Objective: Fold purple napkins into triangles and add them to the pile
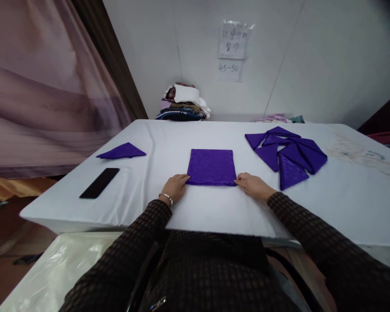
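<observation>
A purple cloth (211, 167), folded into a square, lies flat on the white-covered table (208, 212) in front of me. My left hand (176, 186) pinches its near left corner, with a bracelet at the wrist. At the near right corner, my right hand (252, 185) holds the cloth between thumb and fingers. Several purple cloths folded into triangles (290, 162) lie in an overlapping group to the right. Another purple triangle (123, 151) sits alone at the left.
A black phone-like slab (99, 183) lies at the table's left. Piled clothes (183, 104) stand beyond the far edge, below paper signs (232, 47) on the wall. A plastic-covered surface (61, 264) is at the lower left, and a curtain (52, 86) hangs at the left.
</observation>
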